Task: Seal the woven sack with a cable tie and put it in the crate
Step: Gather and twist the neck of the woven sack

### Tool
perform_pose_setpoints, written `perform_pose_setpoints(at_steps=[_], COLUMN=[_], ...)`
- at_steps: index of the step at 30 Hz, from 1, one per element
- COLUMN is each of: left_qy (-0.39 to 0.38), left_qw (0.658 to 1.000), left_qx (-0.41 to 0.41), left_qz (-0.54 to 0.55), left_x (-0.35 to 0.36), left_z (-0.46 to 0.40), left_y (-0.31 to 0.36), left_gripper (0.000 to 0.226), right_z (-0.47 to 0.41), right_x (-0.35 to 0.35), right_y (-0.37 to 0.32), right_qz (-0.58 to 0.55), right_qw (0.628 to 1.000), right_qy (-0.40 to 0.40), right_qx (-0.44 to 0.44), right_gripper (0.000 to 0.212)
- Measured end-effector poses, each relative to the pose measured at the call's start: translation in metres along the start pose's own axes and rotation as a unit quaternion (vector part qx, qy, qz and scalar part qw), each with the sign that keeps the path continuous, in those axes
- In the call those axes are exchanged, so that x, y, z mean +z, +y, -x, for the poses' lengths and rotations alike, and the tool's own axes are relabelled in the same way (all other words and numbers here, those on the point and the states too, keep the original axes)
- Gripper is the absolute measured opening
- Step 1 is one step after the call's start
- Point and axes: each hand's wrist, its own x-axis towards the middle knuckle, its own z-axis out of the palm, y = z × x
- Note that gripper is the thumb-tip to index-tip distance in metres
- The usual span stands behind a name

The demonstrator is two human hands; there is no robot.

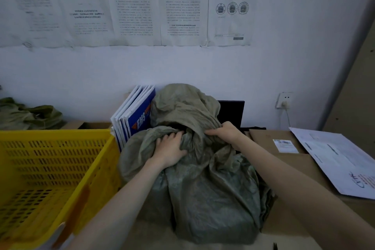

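A full grey-green woven sack (213, 189) stands on the table in front of me, its loose top (182, 105) rising toward the wall. My left hand (170, 148) presses on the bunched fabric at the sack's neck, fingers curled into the folds. From the right side, my right hand (225, 131) grips the gathered neck. The yellow perforated crate (54, 168) sits to the left of the sack, touching it or nearly so. No cable tie shows.
Blue and white booklets (132, 113) lean behind the crate. More green sacks (30, 114) lie at the far left. Flat cardboard (284, 158) and printed sheets (341, 160) lie to the right. A wall socket (284, 100) and papers hang on the wall.
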Motion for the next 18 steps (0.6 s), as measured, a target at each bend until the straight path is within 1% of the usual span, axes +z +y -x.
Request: perform_pose_setpoints(at_steps=[2,3,6,8,9,12,14,15,17,18], left_qy=[-0.011,-0.012,-0.011,-0.017,-0.021,-0.045,-0.087,-0.109,-0.148,-0.162], left_qw=[0.999,0.999,0.999,0.998,0.996,0.986,0.981,0.978,0.971,0.968], left_qx=[0.0,0.001,0.006,0.01,0.015,0.03,0.035,0.041,0.061,0.071], left_qz=[-0.041,-0.051,-0.049,-0.065,-0.089,-0.16,-0.169,-0.171,-0.176,-0.178], left_x=[-0.003,-0.005,-0.014,-0.022,-0.027,-0.045,-0.055,-0.06,-0.064,-0.065], left_z=[-0.002,-0.002,0.0,0.004,0.005,0.004,0.003,0.004,0.003,0.004], left_y=[0.001,0.0,-0.001,-0.002,-0.001,0.007,0.015,0.02,0.028,0.031], left_gripper=[0.066,0.062,0.046,0.042,0.042,0.047,0.056,0.056,0.047,0.041], right_z=[-0.002,-0.003,-0.004,-0.001,0.002,0.011,0.014,0.017,0.023,0.024], right_x=[0.004,0.004,-0.004,-0.01,-0.013,-0.02,-0.026,-0.028,-0.031,-0.032], right_y=[0.002,0.001,-0.005,-0.012,-0.016,-0.032,-0.038,-0.043,-0.05,-0.053], right_qz=[0.013,0.006,-0.032,-0.048,-0.062,-0.128,-0.182,-0.196,-0.177,-0.15], right_qw=[0.999,0.998,0.996,0.993,0.992,0.986,0.981,0.98,0.984,0.989], right_qy=[0.046,0.061,0.081,0.101,0.108,0.106,0.067,0.038,-0.008,-0.005], right_qx=[-0.01,-0.012,-0.019,-0.025,-0.029,-0.031,-0.006,0.009,0.016,0.007], right_gripper=[0.044,0.036,0.026,0.021,0.02,0.028,0.028,0.028,0.035,0.036])
